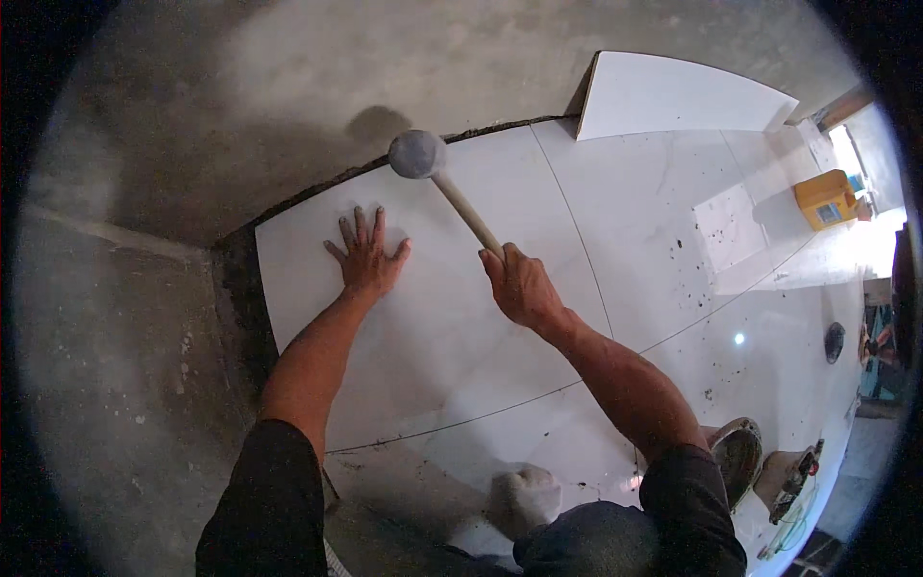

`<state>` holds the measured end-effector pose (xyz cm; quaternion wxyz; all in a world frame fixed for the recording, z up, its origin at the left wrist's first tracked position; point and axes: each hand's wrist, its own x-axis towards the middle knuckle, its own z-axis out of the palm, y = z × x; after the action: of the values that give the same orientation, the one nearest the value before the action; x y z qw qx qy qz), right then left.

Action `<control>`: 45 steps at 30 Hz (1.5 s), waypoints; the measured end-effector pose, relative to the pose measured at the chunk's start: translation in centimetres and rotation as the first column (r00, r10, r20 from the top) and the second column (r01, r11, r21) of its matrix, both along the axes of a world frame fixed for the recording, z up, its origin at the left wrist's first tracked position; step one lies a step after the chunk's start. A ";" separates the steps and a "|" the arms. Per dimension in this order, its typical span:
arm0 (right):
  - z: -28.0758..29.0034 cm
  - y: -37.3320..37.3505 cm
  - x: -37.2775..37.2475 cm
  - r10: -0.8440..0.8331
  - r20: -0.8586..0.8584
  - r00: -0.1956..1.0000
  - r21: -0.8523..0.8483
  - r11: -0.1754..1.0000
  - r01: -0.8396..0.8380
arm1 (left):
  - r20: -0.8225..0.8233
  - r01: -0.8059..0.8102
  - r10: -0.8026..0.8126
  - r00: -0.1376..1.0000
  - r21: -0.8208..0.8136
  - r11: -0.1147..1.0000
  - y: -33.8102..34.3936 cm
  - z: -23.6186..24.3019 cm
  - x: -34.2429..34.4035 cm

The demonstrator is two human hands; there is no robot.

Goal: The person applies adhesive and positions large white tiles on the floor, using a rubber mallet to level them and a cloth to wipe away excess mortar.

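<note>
My left hand [367, 257] lies with fingers spread on a large white floor tile [452, 298] in the corner by the wall. In my right hand [522, 287] is a mallet [416, 155], gripped by its pale wooden handle. The dark grey rounded head is over the tile's far part, close to the wall; whether it touches the tile I cannot tell. A dark gap runs between the tile and the walls on its far and left sides. Thin dark joints part this tile from its neighbours.
A loose white tile [673, 99] leans on the far wall [288, 77]. At the right are a yellow jerrycan [825, 200], a small dark object [834, 342], a bucket [736, 460] and another container [784, 481]. Dark crumbs dot the laid tiles [663, 226].
</note>
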<state>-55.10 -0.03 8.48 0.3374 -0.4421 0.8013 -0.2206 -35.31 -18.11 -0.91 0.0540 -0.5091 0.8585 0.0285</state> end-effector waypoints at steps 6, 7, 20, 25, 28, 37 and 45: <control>-3.7 0.8 -3.2 0.048 -0.111 0.993 0.055 0.998 -0.042 | -0.015 0.009 -0.008 1.000 0.062 0.998 0.0 0.4 -0.4; -5.5 1.8 -4.4 0.031 -0.240 0.970 -0.034 0.999 -0.040 | -0.016 0.010 -0.009 1.000 0.051 0.999 0.2 0.4 -0.4; -7.8 11.1 -16.4 -0.345 -0.742 0.575 -0.178 0.928 0.327 | -0.004 0.046 -0.046 0.999 -0.020 0.999 -0.2 0.1 -1.9; -9.8 -2.1 -13.7 -0.015 -0.660 0.751 0.011 0.999 0.030 | -0.008 0.062 -0.062 0.998 -0.033 0.998 -1.0 -0.6 -2.4; -10.4 -7.5 -13.6 0.026 -0.672 0.740 -0.059 0.994 -0.090 | 0.003 0.065 -0.065 0.998 -0.030 0.997 -0.6 -0.4 -2.3; -11.6 -12.5 -15.6 -0.004 -0.717 0.697 -0.166 0.972 -0.165 | 0.027 0.060 -0.059 0.998 -0.023 0.998 -0.6 -0.1 -2.4; -11.9 -12.8 -15.9 -0.054 -0.681 0.730 -0.223 0.965 -0.136 | -0.007 0.078 -0.079 0.997 -0.043 0.996 -0.7 -0.4 -2.4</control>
<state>-71.00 -12.86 -3.42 -0.0355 -0.5498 0.8231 -0.1377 -37.74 -18.84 -1.33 0.0403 -0.4759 0.8785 0.0103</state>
